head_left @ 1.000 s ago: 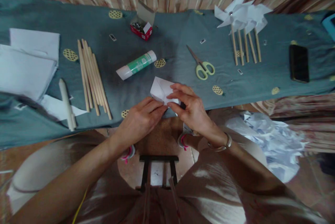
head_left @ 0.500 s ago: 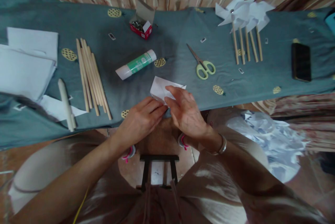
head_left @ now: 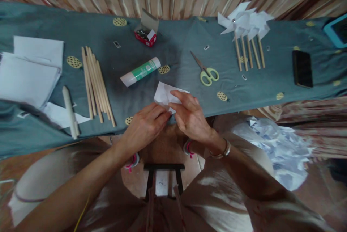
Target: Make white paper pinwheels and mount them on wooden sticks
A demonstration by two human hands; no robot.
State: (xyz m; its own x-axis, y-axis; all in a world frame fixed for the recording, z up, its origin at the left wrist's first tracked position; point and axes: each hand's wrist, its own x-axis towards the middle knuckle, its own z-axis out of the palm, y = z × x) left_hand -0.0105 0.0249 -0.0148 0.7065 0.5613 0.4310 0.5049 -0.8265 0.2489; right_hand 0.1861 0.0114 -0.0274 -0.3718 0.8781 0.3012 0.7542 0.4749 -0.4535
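We take the bracelet point(head_left: 227, 148), a rounded, silvery band at the wrist of the right hand point(head_left: 191, 118), as the reference. Beneath it and to its right, we find pale beige legwear point(head_left: 256, 154), softly creased. Below and to its right, we note a brownish sleeve point(head_left: 287, 210) with faint reddish marks. Below and left of it, we locate two light drawstrings point(head_left: 151, 206) and, farther left, a thin yellow cord point(head_left: 82, 214); its attachment is unclear. Left of it, near the feet, we identify grey-white bands point(head_left: 186, 147) with pink strips point(head_left: 130, 167).
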